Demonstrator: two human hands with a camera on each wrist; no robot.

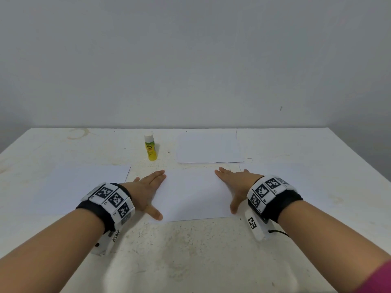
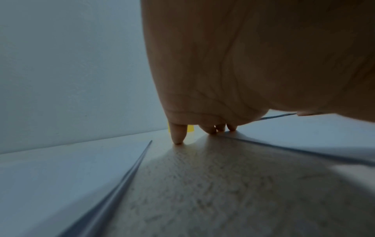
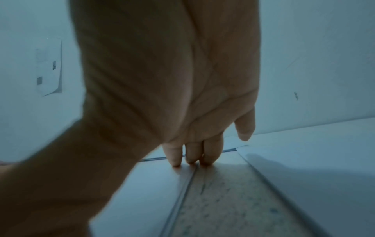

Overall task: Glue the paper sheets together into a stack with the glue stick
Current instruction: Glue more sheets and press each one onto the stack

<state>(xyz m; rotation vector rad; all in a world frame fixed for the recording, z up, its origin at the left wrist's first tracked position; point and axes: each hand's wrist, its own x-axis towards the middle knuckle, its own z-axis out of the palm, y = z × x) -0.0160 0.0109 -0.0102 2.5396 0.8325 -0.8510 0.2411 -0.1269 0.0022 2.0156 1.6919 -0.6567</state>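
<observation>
Hands: left hand point(image 1: 146, 187) and right hand point(image 1: 237, 182) flat, fingers straight, on centre sheet point(image 1: 192, 193).
Progress: glue stick point(image 1: 150, 148) capped, untouched; sheets apparently unglued.

Glue stick point(image 1: 150, 148) yellow w/ white cap; paper sheets point(image 1: 192, 193) white; wristbands point(image 1: 112, 200) blk-white checker tags.

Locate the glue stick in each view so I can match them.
Head: glue stick upright, far centre-left, beyond the left hand.
Left wrist: only a yellow sliver behind the fingertips.
Right wrist: not in it.
Shared landmark: the centre sheet under both hands, its edges in both wrist views.
</observation>
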